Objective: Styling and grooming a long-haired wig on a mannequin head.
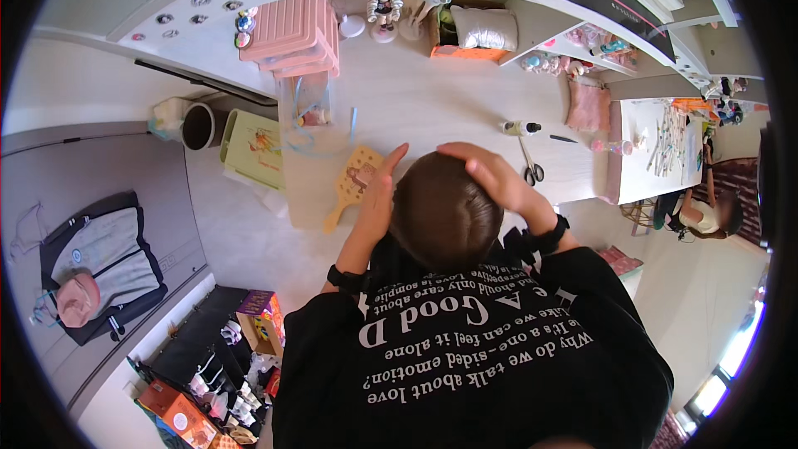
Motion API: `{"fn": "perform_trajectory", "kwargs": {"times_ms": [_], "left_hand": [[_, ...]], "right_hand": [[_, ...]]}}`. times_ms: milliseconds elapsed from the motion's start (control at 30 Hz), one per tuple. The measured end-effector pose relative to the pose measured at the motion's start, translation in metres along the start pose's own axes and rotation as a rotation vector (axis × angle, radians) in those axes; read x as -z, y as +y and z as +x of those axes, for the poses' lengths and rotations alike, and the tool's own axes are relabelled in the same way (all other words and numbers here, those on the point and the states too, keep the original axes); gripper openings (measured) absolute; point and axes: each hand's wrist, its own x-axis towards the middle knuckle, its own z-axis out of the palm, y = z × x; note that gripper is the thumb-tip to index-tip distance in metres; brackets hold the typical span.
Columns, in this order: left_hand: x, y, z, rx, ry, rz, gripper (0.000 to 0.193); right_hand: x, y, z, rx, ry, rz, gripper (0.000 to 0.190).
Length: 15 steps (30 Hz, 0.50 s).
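Seen from above, a head with smooth dark brown hair [446, 212] fills the middle, above a black T-shirt [486, 362] with white lettering. My left hand [379, 196] is raised at the left side of the head, seen nearly edge-on, with nothing visible in it. My right hand [489, 174] rests on the upper right of the head, thumb apart from the fingers, its palm hidden. Both wrists wear black bands. A yellow paddle-shaped board with a printed picture [355, 178] lies on the pale desk [411, 93] beside my left hand. Scissors [531, 165] lie beyond my right hand.
Pink drawers [287, 31], a doll figurine [383, 6] and an orange box [467, 52] stand at the back. A small bottle [520, 128] and black pen [563, 138] lie right. A green bin [252, 149] is left. Another person [701, 215] sits far right.
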Motion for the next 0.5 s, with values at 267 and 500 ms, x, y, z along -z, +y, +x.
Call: {"fn": "perform_trajectory", "kwargs": {"times_ms": [267,500], "left_hand": [[-0.008,-0.001,-0.003,-0.029,-0.11,-0.143,0.075],[-0.007,0.029,-0.009,-0.182,0.089,0.037,0.06]], "right_hand": [[0.008,-0.033,-0.003,0.129,0.031,-0.123,0.045],[0.003,0.025,-0.012,-0.142,0.05,0.061,0.046]]}}
